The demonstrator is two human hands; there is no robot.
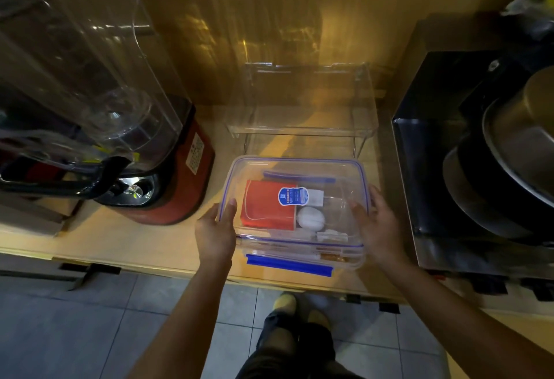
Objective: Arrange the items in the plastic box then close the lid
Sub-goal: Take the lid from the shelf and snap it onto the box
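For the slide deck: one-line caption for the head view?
Head view: left hand and right hand hold the clear lid over the plastic box, near blue latch unfastened.

Clear box (295, 159), blue trim.
Clips (289, 264) were blue; packet (263, 207) inside was red, sticker (293, 196) blue w/ white, round pad (310, 218) white; blender base (192, 190) red & black; floor tiles (90, 318) grey.

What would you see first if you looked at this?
A clear plastic box in the middle of the counter, held at its sides by the left hand and right hand. A bright red packet shows inside it, and a big red blender stands to its left.
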